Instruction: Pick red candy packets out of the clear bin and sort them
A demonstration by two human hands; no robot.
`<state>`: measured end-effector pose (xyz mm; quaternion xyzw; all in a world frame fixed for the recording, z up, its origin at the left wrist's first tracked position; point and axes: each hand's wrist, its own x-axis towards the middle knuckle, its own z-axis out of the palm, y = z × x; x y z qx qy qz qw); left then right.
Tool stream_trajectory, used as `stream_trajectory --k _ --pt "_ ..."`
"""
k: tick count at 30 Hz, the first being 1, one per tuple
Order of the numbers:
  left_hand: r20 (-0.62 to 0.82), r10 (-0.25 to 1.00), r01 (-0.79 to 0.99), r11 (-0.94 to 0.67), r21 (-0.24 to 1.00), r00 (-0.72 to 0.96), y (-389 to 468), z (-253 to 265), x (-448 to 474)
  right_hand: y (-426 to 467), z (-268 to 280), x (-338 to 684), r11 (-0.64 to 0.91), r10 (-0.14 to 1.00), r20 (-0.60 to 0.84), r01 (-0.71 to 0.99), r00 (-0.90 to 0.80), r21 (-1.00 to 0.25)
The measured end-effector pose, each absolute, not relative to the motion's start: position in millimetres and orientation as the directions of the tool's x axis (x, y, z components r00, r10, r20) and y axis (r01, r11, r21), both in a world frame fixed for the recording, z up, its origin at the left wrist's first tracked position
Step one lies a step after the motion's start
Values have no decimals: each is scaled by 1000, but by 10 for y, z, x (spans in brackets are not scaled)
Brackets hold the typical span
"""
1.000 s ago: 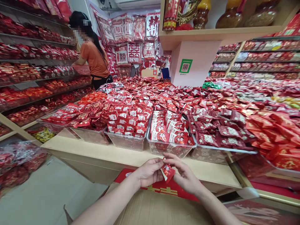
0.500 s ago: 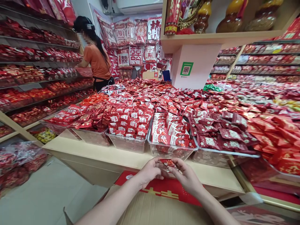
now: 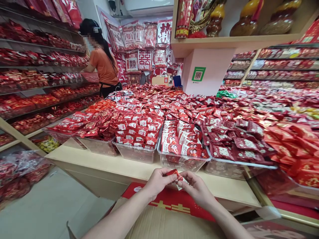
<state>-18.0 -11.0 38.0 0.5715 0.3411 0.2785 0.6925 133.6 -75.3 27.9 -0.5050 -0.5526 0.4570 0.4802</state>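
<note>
Between my two hands is a small red and white candy packet (image 3: 177,175), printed like those in the bin ahead. My left hand (image 3: 159,182) pinches its left side, thumb on top. On the right side, my right hand (image 3: 195,187) grips the white part with thumb and fingers. The packet looks tilted and bent between them. Just beyond my hands stands a clear plastic bin (image 3: 183,161) with rows of red and white packets (image 3: 190,151). A red box (image 3: 174,202) with gold characters lies beneath my hands.
More clear bins of red packets (image 3: 139,127) and maroon packets (image 3: 246,142) line the pale counter (image 3: 104,166). Brown cardboard (image 3: 154,224) lies below my forearms. At the back left, a person in an orange top (image 3: 104,66) faces stocked shelves (image 3: 37,63). A wooden cabinet (image 3: 234,41) overhangs the counter.
The packet has gone from lying flat between my hands to tilted and bent. My left thumb now presses on top of it, and my hands have drawn slightly closer together.
</note>
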Motion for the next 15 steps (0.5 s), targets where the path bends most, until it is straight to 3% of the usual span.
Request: stream_trajectory --k 6,11,15 --pt "-174 749 13 216 976 640 -88 343 -191 -738 243 1338 73 997 68 103 -46 -992" --pt "-112 773 120 46 992 625 -50 282 -204 -728 217 1347 47 998 43 90 -44 -995" --pt "-101 779 151 9 989 618 -40 260 -208 -726 223 1350 31 998 27 76 -56 -997"
